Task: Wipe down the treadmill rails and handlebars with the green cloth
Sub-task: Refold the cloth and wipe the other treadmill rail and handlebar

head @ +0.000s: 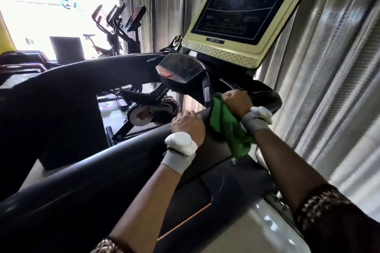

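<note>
The right hand (236, 101) has its fingers clenched around the green cloth (227, 124), bunched against the handlebar (197, 114) to scrub it, while the left hand (188, 124) rests fingers-together alongside, apparently for steadiness.

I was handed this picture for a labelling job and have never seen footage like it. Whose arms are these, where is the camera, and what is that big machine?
The camera sits on a person's head, looking forward and down, so the two arms are the wearer's own. The machine is a treadmill in a gym: its screen stands at the top, and a dark handlebar crosses the middle. The right hand is closed around a green cloth, pressing it against the handlebar near the console. The left hand rests bare on the same bar beside the cloth. Both wrists wear grey bands with white pads. Other exercise machines stand behind, and curtains hang on the right.
</note>
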